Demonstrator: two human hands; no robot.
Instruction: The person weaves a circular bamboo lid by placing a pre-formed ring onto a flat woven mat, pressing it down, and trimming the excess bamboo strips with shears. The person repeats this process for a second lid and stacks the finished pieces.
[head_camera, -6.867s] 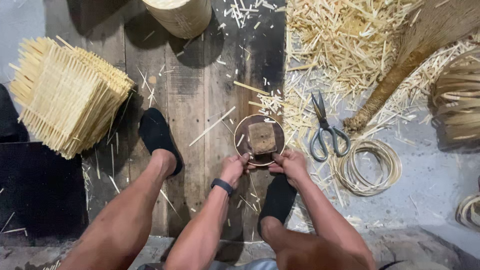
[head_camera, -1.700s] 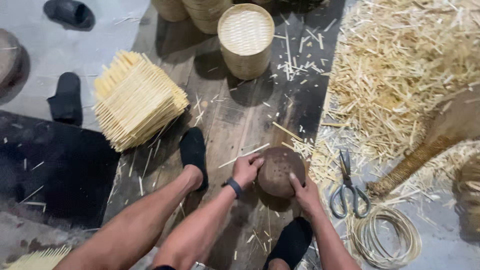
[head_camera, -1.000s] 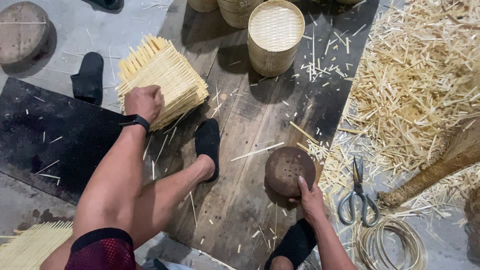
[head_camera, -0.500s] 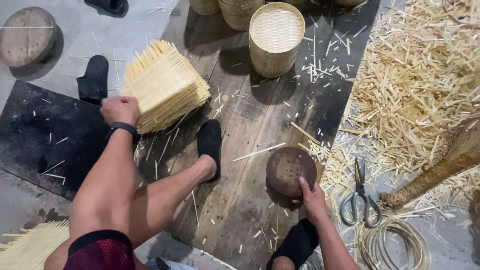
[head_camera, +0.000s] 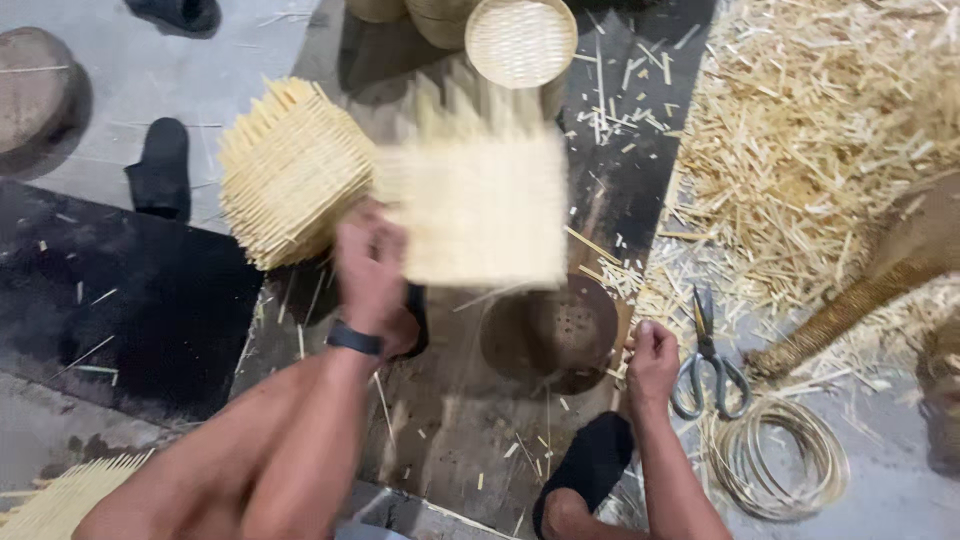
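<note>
We note the left hand (head_camera: 372, 275) gripping a blurred square woven mat (head_camera: 478, 215), raised just right of it. The right hand (head_camera: 652, 352) closes on the rim of a round dark mould (head_camera: 550, 330); scissors (head_camera: 708, 355) lie just right of it.

- Floor-level bamboo-weaving workshop, by the look of it.
- Worn wooden floor boards (head_camera: 480, 420) littered with splinters.
- Big heap of bamboo offcuts (head_camera: 800, 130) on the right.
- Stack of woven square mats (head_camera: 285, 170), finished round woven baskets (head_camera: 520, 40).
- Scissors (head_camera: 708, 360) and coiled cane rings (head_camera: 775, 455) beside the work spot.
</note>
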